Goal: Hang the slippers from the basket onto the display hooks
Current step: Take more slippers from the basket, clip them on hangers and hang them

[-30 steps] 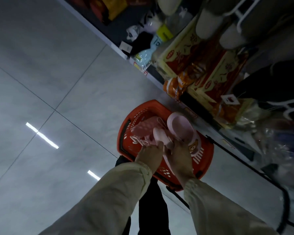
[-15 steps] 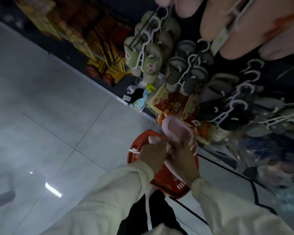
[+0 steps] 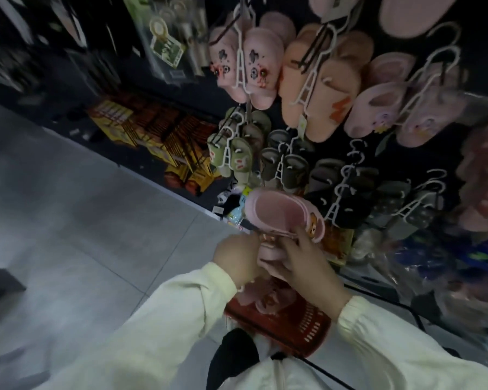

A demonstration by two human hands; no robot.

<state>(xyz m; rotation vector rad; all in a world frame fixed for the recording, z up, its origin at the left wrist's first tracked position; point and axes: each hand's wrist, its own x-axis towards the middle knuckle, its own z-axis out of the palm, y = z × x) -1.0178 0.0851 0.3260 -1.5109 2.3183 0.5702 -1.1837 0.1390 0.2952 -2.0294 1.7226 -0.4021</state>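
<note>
Head view. Right hand [image 3: 307,267]: fingers curled round the lower side of the pink slippers [image 3: 278,213], one fingertip raised against the strap beside a bear motif. Left hand [image 3: 235,257]: seen from the back, closed on the near left end of the same slippers; its fingertips are hidden behind the hand. The slippers are held between the two hands as a stacked pair, the upper one lying with its opening toward the camera, in the air above the basket [image 3: 307,330] and in front of the lower display rows, not touching any hanging pair. The basket, red plastic, stands on the floor [image 3: 96,220] just below the hands and holds more loose slippers [image 3: 265,299], pink and blurred. Both arms wear pale sleeves [image 3: 164,319].

Display behind: pairs hung toe-down on white hangers [image 3: 239,67]. Just behind the held slippers, the black pair [image 3: 347,198]; to its left the grey pair [image 3: 282,166] and the green pair [image 3: 233,156]. Upper row: a pink pair with faces [image 3: 250,60], the peach pair [image 3: 321,91] and a further pink pair [image 3: 406,111]. Yellow-and-red boxes [image 3: 152,136] are stacked at floor level left of the display
</note>
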